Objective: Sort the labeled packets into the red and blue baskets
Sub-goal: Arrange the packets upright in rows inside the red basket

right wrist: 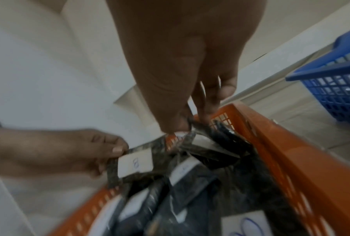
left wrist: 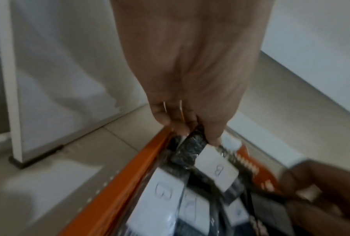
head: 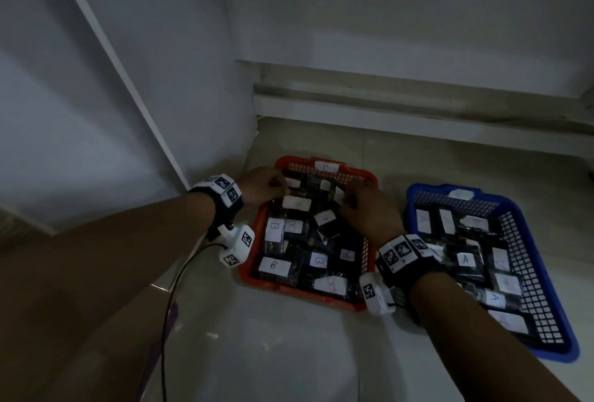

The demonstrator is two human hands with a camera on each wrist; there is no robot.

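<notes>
Here a B packet point(left wrist: 216, 169) is pinched at its dark end by the left hand point(head: 262, 184) over the red basket point(head: 257, 241); another packet point(right wrist: 206, 148) is pinched by the right hand point(head: 369, 209) near the far wall. Both are best lowered flat, labels up, then released. A packets point(head: 466, 260) lie in the blue basket point(head: 546, 289).

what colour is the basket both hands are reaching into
Red-orange basket; the head view shows it best, beside the blue basket.

Two baskets (one red point(head: 369, 176), one blue point(head: 546, 305)), two hands, many labeled packets point(head: 273, 265).
</notes>
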